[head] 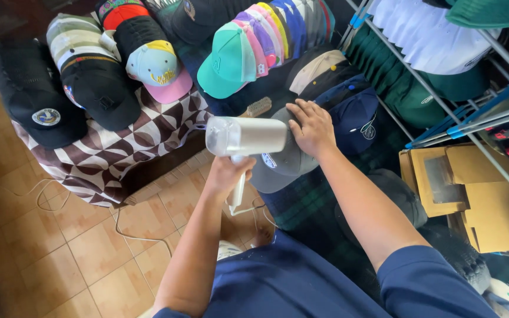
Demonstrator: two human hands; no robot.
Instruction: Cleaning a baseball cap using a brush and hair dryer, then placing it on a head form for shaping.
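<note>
The grey cap (281, 165) lay on the dark plaid cloth (319, 206), beside a navy cap (354, 115). My right hand (310, 126) pressed flat on it, fingers spread, gripping nothing. My left hand (228, 174) clenched the white handheld steamer (245, 136) just beside it.

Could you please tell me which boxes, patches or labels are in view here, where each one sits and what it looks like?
Cardboard boxes: right, under the rack, flat, brown.
Round patch: front of the black cap at far left, white and blue.
Oval patch: on the grey cap beneath the right hand, white and blue.
Steamer: white, held in the left hand, no label visible.
</note>
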